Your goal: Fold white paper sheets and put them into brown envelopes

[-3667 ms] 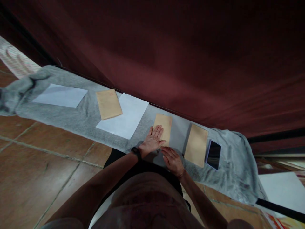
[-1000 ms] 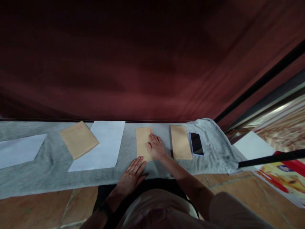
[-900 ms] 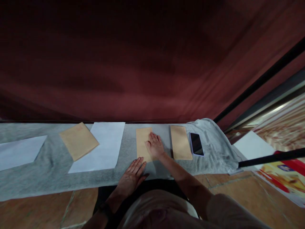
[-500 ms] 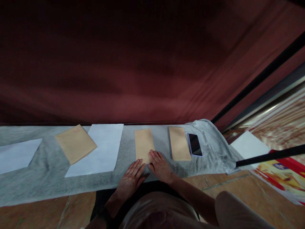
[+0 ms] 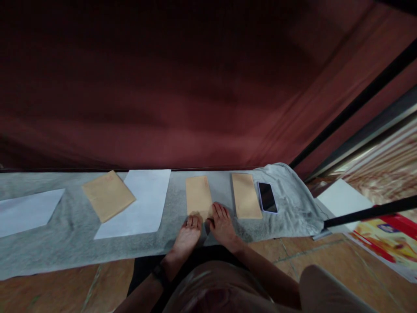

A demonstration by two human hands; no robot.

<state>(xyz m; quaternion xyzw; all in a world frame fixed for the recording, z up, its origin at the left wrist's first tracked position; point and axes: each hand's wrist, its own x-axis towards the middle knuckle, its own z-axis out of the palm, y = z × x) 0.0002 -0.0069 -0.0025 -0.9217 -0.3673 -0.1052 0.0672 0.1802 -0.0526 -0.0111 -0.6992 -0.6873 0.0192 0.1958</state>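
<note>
A plain brown paper envelope lies upright in front of me on a grey cloth. At its near left corner, my left hand has its fingers bent and drawn together over the edge; the thumb is hard to make out. My right hand rests at the near right corner with its fingers stretched out, partly on the paper and partly on the cloth. To the right lies a second brown envelope, untouched.
A phone lies beyond the second envelope. On the left, a brown envelope stack or packet overlaps a white sheet, with another white sheet farther out. The grey cloth meets a dark red curtain.
My left hand's fingers have gone from stretched out to bent at the envelope's near edge. The right hand has shifted slightly to the right along the edge.
</note>
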